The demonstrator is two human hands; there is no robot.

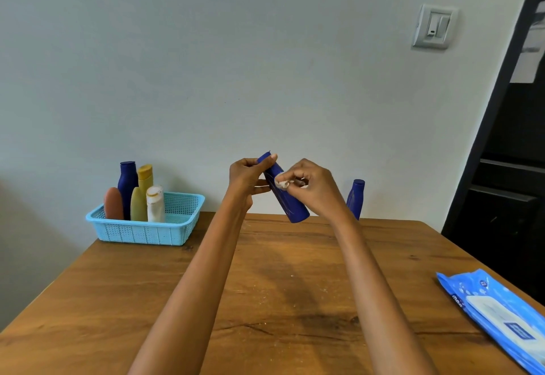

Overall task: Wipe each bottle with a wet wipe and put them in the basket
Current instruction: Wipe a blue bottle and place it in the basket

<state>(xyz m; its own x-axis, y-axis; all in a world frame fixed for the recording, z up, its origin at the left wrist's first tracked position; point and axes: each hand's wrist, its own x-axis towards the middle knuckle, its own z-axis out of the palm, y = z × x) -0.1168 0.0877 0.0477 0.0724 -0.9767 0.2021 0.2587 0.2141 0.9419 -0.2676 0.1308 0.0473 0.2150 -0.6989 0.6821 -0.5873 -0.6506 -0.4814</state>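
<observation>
Blue bottle hangs tilted above the wooden table, its cap end gripped by the left hand; the right hand pinches a crumpled wet wipe against its side. The light-blue basket sits at ten o'clock, a second blue bottle at two o'clock

wipes pack | partial white letters "mae" on left edge | other print too blurred

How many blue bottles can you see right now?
3: one standing in the basket at, one held in both hands at, one standing on the table's far edge at. Others may be hidden.
</observation>
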